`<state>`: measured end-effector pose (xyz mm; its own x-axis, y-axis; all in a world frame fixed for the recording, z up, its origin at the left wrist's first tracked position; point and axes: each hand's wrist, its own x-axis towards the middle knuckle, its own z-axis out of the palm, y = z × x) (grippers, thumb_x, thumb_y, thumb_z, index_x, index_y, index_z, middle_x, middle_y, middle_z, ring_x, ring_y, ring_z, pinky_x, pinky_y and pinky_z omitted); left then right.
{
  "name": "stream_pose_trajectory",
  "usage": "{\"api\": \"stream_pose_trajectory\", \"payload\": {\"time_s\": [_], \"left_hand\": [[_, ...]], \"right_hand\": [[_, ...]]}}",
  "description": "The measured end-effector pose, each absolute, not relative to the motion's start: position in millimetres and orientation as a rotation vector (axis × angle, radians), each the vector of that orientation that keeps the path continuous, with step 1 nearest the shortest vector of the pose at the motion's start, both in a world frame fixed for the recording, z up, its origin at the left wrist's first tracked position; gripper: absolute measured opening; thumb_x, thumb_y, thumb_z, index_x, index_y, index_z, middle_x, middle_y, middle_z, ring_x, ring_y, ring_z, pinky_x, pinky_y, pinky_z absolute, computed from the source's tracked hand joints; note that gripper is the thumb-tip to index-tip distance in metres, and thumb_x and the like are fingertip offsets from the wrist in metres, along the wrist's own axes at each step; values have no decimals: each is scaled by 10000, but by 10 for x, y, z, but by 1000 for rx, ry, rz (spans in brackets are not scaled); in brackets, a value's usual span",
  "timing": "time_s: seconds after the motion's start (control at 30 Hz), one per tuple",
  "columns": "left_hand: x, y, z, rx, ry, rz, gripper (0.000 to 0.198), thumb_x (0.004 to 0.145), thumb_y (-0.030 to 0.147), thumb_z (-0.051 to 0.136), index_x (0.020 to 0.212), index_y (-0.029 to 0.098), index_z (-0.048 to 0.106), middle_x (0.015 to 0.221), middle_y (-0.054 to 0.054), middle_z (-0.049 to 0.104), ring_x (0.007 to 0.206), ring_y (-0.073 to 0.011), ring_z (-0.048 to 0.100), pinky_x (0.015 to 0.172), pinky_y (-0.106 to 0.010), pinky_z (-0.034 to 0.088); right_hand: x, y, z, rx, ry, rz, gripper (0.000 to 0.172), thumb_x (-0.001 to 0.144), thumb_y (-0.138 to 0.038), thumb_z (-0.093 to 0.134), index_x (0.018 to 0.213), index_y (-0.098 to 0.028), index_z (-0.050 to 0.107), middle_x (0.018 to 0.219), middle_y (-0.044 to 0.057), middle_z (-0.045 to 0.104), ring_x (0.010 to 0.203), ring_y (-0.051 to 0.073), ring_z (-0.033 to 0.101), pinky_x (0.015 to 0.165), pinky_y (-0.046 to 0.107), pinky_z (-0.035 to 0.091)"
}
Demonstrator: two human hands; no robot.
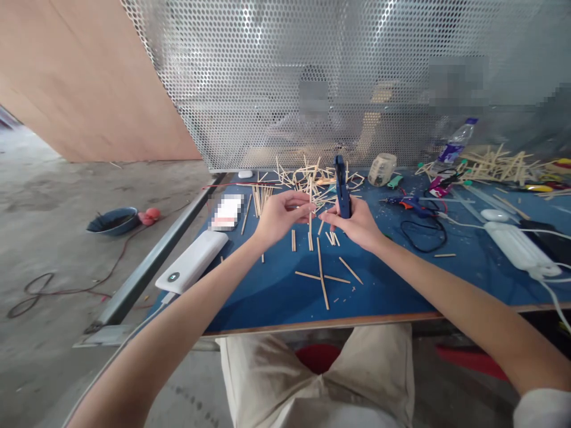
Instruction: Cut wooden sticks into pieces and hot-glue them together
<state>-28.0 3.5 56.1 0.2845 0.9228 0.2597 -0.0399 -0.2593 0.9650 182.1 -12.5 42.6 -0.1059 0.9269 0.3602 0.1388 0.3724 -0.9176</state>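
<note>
Upright between the fingers of my left hand (pixel 285 215) is a thin wooden stick (pixel 311 205). My right hand (pixel 352 219) is wrapped round a dark blue hand tool (pixel 342 189), whose jaws point up and away from me. The fingertips of both hands are close together. Below them on the blue table (pixel 272 300), several sticks lie in a crossed shape (pixel 322 277). Short stick pieces (pixel 294 241) lie just beyond it, and a loose stick (pixel 351 270) rests to its right.
A white power bank (pixel 193 261) and a phone (pixel 227 211) are at the left. Behind my hands stick piles reach a perforated metal panel (pixel 276 89). To the right are a clear jar (pixel 382 169), a glue gun (pixel 413 205), cables, a bottle (pixel 457 144) and a power strip (pixel 520 248).
</note>
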Motion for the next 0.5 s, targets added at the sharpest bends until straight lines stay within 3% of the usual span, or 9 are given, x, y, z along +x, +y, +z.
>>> {"api": "stream_pose_trajectory", "payload": {"time_s": [0.37, 0.5], "left_hand": [[29, -5, 427, 1463, 774, 1194, 242, 767, 389, 801, 886, 209, 692, 813, -9, 654, 765, -145, 664, 748, -334, 640], [44, -34, 377, 1439, 847, 1223, 272, 734, 380, 834, 909, 202, 725, 818, -27, 698, 688, -139, 665, 639, -293, 624]], "right_hand": [[1875, -157, 282, -1035, -1485, 905, 386, 657, -451, 847, 794, -215, 573, 774, 33, 727, 488, 177, 629, 500, 341, 509], [1890, -188, 272, -1042, -1542, 959, 395, 652, -474, 847, 809, -223, 587, 697, 9, 702, 476, 178, 619, 499, 342, 507]]}}
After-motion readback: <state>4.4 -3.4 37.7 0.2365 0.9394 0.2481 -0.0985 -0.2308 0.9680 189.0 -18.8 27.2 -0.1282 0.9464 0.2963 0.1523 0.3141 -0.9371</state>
